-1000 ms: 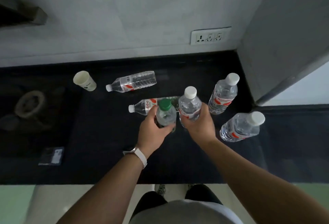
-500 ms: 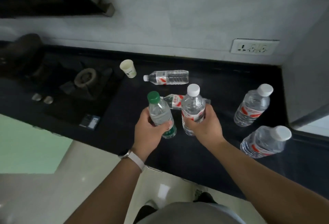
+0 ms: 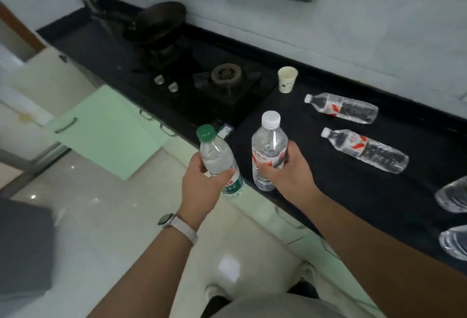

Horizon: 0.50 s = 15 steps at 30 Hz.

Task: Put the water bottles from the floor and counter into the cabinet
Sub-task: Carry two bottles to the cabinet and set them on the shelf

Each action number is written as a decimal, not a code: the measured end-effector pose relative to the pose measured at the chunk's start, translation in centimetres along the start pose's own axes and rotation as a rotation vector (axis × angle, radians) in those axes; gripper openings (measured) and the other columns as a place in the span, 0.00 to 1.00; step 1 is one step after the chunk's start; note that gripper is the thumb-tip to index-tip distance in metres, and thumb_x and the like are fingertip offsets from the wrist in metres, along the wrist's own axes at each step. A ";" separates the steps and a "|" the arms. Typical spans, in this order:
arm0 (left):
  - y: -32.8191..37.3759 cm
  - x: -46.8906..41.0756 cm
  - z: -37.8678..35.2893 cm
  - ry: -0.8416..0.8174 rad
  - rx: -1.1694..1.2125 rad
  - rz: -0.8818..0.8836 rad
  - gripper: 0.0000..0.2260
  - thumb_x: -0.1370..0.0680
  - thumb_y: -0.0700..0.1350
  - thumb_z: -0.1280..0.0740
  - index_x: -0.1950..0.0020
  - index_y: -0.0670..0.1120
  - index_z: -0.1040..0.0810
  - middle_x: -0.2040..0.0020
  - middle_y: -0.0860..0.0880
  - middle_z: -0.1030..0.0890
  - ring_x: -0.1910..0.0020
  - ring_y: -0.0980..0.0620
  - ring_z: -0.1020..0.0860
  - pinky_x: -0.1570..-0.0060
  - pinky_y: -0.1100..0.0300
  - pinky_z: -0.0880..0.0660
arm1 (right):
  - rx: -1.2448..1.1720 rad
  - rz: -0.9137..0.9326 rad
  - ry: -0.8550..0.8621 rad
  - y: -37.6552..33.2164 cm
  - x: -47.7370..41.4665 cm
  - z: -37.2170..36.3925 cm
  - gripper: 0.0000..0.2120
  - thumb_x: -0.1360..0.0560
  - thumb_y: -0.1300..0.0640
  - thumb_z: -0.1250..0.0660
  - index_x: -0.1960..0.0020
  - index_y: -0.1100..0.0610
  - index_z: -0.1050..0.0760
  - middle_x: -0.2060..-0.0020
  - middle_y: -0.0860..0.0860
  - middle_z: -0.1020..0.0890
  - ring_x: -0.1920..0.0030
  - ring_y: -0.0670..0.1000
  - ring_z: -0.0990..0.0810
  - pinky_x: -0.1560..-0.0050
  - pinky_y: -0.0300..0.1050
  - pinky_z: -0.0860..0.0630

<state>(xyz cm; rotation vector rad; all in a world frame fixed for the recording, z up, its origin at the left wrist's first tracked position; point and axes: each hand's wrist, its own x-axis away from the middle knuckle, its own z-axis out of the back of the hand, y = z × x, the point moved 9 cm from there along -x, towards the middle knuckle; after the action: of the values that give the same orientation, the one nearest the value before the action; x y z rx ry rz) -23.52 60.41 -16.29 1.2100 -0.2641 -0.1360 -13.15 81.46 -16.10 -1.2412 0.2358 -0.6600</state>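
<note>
A: Our left hand [image 3: 202, 182] grips the green-cap bottle [image 3: 216, 153], right hand [image 3: 293, 171] the white-cap bottle [image 3: 269, 144]; both are held at the worktop [image 3: 333, 191] edge.
B: Risk: hands full, so we may drop one working the green door [image 3: 106, 130].

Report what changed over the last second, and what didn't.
The left hand carried the green-capped bottle back off the counter, past its front edge, tilting it; the right hand drew the white-capped bottle back to that edge. Both grips held throughout. The two lying bottles and the paper cup stayed put.
</note>
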 end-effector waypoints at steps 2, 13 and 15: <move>-1.9 0.0 4.8 0.054 0.029 0.023 0.22 0.31 0.42 0.19 0.46 0.61 0.25 0.48 0.62 0.18 0.50 0.65 0.20 0.53 0.67 0.25 | 0.024 0.012 -0.049 -1.4 0.6 -4.7 0.26 0.34 0.50 0.21 0.43 0.42 0.32 0.51 0.40 0.21 0.52 0.39 0.21 0.56 0.32 0.28; -10.3 1.9 30.8 0.336 0.078 0.097 0.23 0.31 0.43 0.19 0.41 0.57 0.24 0.48 0.63 0.18 0.53 0.72 0.22 0.55 0.71 0.26 | 0.093 0.155 -0.334 -10.3 5.5 -29.9 0.21 0.34 0.48 0.22 0.47 0.41 0.29 0.53 0.39 0.20 0.53 0.40 0.20 0.51 0.40 0.23; -11.2 2.9 34.7 0.410 0.085 0.110 0.23 0.31 0.45 0.19 0.41 0.56 0.23 0.48 0.62 0.18 0.51 0.70 0.21 0.54 0.68 0.26 | 0.093 0.178 -0.390 -11.8 6.5 -33.4 0.20 0.34 0.48 0.22 0.47 0.41 0.29 0.53 0.39 0.19 0.53 0.40 0.20 0.49 0.43 0.22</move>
<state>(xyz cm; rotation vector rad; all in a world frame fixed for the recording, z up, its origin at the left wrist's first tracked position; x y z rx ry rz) -29.85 24.38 -15.04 1.2750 0.0227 0.2204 -28.94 49.15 -14.96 -1.2167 -0.0089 -0.2639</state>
